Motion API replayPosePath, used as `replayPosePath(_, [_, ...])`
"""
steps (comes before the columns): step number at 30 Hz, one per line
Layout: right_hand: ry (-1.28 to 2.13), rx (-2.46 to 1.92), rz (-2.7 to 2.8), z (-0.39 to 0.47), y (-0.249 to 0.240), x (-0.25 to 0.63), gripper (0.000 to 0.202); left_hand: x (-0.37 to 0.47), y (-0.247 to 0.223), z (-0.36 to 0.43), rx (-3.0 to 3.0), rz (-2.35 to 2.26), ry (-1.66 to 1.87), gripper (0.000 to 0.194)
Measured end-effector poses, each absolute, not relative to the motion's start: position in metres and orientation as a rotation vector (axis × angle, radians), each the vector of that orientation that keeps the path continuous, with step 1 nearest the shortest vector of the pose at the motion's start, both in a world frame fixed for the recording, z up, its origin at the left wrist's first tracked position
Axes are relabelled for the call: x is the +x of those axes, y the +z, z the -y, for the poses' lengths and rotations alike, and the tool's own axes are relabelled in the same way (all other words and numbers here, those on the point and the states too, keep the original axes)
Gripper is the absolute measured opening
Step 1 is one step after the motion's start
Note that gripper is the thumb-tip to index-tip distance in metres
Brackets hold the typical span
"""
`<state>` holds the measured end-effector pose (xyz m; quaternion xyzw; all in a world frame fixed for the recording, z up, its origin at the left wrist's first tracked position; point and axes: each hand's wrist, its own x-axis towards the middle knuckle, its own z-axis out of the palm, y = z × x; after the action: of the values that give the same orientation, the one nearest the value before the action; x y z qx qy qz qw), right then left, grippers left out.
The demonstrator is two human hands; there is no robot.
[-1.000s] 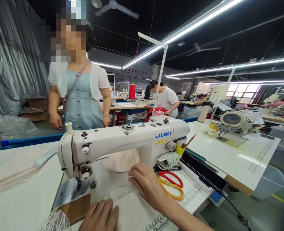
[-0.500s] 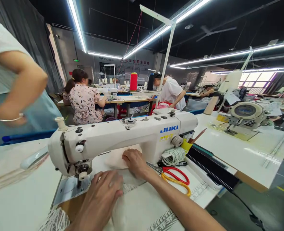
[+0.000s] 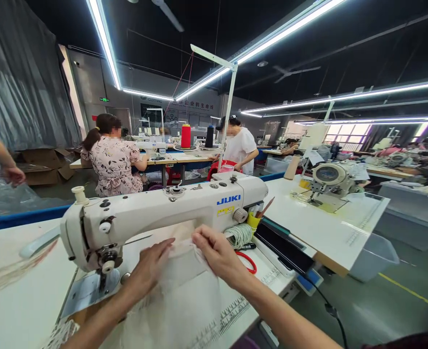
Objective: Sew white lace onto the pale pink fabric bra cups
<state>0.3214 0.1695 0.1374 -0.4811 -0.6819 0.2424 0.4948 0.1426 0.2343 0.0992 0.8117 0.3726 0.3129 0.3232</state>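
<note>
A white JUKI sewing machine (image 3: 163,208) stands on the white table (image 3: 21,300) in front of me. Under its arm lies a piece of cream fabric (image 3: 185,295). My left hand (image 3: 150,266) grips the fabric's upper edge just right of the needle. My right hand (image 3: 217,254) pinches the same edge further right, and the cloth is raised between the two hands. Red-handled scissors (image 3: 248,261) lie partly hidden behind my right hand.
A coil of white cord (image 3: 237,235) and a yellow pen cup (image 3: 252,220) sit by the machine's right end. A second sewing machine (image 3: 332,179) stands on the table to the right. Two people work at tables behind. Another person's hand (image 3: 12,174) shows at far left.
Both my hands have moved up and taken hold of the fabric's edge, lifting it. The person standing at the left has stepped almost out of view. My view has shifted.
</note>
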Motion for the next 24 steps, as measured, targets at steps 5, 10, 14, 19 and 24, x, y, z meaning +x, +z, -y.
replayPosePath(5, [0.845,-1.133,1.691,-0.151,0.130,0.293,0.056,0.118,0.113,-0.159,1.341,-0.720,0.685,0.072])
replayPosePath(10, [1.409,-0.901,1.866,-0.108,0.118,0.260,0.051,0.066,0.099,-0.101,1.507,-0.958,0.551,0.051])
replayPosePath(14, [1.505,-0.907,1.795,-0.086,0.100,0.230,0.034,0.034,0.089,-0.066,1.437,-0.972,0.666,0.050])
replayPosePath(19, [1.391,-0.894,1.884,-0.073,0.080,0.200,0.033,0.021,0.082,-0.040,1.246,-1.000,0.538,0.047])
replayPosePath(24, [1.252,-0.956,1.894,-0.070,0.074,0.193,0.033,0.010,0.087,-0.031,1.166,-1.129,0.465,0.037])
